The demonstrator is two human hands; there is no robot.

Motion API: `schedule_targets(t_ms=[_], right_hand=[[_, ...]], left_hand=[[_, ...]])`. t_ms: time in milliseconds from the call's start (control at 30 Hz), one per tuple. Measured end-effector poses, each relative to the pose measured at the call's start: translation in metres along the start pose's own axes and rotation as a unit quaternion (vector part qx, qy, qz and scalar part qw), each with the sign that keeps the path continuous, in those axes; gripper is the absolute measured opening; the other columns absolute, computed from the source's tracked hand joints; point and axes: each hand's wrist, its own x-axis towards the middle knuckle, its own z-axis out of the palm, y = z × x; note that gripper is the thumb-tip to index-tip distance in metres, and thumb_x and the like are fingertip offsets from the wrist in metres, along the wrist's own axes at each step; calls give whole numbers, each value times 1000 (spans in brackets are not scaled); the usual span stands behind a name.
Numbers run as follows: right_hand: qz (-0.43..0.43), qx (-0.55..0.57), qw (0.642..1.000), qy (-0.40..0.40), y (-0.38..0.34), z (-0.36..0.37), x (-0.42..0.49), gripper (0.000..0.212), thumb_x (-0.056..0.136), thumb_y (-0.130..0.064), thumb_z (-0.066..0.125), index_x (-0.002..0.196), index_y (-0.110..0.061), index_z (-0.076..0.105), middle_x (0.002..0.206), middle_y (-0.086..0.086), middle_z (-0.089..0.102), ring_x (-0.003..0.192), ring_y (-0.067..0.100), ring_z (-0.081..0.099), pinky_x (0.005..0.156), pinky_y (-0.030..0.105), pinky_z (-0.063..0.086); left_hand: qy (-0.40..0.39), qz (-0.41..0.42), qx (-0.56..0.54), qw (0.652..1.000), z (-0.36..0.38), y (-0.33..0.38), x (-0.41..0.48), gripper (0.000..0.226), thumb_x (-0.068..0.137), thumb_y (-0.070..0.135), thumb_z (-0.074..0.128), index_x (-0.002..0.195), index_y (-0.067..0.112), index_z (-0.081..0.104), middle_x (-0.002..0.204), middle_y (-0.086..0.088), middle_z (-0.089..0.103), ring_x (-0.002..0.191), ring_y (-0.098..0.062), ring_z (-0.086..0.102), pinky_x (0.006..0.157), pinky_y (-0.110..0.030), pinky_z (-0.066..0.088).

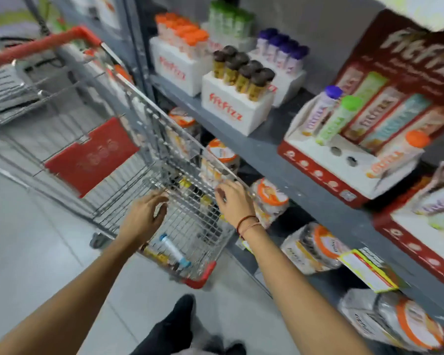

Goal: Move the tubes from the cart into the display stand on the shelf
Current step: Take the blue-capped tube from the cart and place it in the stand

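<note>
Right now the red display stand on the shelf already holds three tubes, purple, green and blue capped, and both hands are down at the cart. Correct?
Not quite. In the head view the red display stand holds three tubes, but the third cap is orange, not blue. The blue-capped tube lies in the cart. Both hands are at the cart.

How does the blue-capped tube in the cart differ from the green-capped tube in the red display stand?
The blue-capped tube lies flat on the cart's wire floor; the green-capped tube stands tilted in the display stand. The blue-capped tube's body looks pale and whitish; the green-capped tube's body is light green. The blue-capped tube lies beside other loose tubes; the green-capped tube leans next to a purple-capped tube. Both are slim capped cylinders, and neither hand holds either.
</note>
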Motion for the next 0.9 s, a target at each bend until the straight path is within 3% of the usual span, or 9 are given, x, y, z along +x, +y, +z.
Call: schedule_targets(t_ms=[167,367,533,633,733,900], right_hand=[[-5,-29,984,-177,-20,84,17,16,91,-12,46,90,-4,60,100,14,63,94,30,58,68,34,48],[36,-52,946,-318,-10,190,30,14,90,-7,49,94,-1,61,106,20,63,89,30,61,70,30,50],[59,-70,921,-378,3,262,49,29,93,-10,46,119,-2,56,119,23,59,105,35,58,84,40,52],[62,-60,922,-378,5,293,50,33,91,-19,53,119,-2,50,117,23,58,103,37,57,80,42,50],[49,-83,920,-379,7,314,42,45,88,-19,59,128,-7,42,124,21,54,112,38,53,86,45,49],[25,-112,925,-362,7,318,36,41,88,-6,54,126,-8,40,114,21,59,100,37,59,78,43,51]], left_hand=[[2,-90,49,995,-6,-50,-21,19,87,11,59,104,7,65,105,-17,68,100,-36,60,85,-50,48],[-1,-133,114,985,4,-84,-27,25,89,24,53,109,10,61,106,-13,69,104,-32,59,92,-47,41],[-1,-132,153,979,13,-88,-27,36,88,35,39,104,15,64,102,-7,72,99,-27,60,85,-40,37],[-6,-145,161,976,13,-87,-26,38,87,36,37,102,16,65,98,-6,73,96,-27,62,88,-39,34],[-7,-149,165,975,14,-86,-26,36,88,35,38,101,17,66,96,-5,74,93,-26,62,90,-39,34],[-3,-153,168,974,15,-87,-27,36,89,36,37,98,17,67,91,-3,74,89,-24,62,89,-38,33]])
